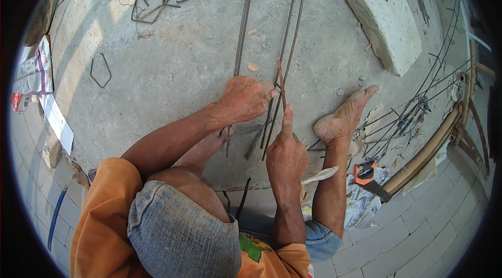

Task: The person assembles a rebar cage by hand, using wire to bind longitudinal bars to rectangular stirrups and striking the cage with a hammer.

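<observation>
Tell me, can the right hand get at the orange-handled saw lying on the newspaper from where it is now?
Probably not directly: the right hand grips a thin metal hook tool, and the bent right leg lies between it and the orange-handled saw.

We cannot see what the left hand [244, 99] pinches: its fingertips cover the spot where the thin rusty rod [282, 85] meets the long steel bars [289, 42]. Those bars run off the top edge. The handsaw [369, 177] blade is perhaps tucked under the newspaper [361, 202].
</observation>
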Available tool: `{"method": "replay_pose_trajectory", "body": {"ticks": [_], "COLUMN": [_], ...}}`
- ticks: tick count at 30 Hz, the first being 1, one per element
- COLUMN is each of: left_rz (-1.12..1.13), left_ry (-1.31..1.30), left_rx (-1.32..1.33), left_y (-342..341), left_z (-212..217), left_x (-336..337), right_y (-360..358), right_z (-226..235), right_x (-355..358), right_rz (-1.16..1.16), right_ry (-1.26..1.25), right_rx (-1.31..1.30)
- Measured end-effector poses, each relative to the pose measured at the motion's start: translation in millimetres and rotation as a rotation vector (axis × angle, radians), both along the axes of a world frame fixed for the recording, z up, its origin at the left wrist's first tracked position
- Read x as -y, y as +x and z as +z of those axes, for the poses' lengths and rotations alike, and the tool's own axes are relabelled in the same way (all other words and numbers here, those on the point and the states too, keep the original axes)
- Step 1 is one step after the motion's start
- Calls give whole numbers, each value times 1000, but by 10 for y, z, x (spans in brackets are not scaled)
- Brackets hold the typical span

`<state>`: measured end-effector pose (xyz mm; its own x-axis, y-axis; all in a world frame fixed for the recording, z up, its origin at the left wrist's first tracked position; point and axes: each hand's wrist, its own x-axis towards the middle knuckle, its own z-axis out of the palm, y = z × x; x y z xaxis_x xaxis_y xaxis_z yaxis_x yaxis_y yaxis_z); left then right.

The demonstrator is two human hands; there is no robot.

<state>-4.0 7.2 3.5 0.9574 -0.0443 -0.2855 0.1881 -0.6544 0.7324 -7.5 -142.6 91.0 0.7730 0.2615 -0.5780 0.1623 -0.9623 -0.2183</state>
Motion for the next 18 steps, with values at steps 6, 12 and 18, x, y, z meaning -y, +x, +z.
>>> {"method": "replay_pose_trajectory", "body": {"ticks": [6, 12, 18], "left_rz": [13, 17, 13], "left_ry": [-56, -48, -27], "left_rx": [40, 25, -4], "left_y": [19, -11, 11], "left_z": [-13, 1, -22], "left_x": [68, 27, -25], "right_y": [155, 121, -3], "right_z": [-126, -168, -12], "right_x": [-90, -107, -46], "right_rz": [21, 43, 32], "right_ry": [-17, 3, 6], "right_rx": [48, 91, 22]}}
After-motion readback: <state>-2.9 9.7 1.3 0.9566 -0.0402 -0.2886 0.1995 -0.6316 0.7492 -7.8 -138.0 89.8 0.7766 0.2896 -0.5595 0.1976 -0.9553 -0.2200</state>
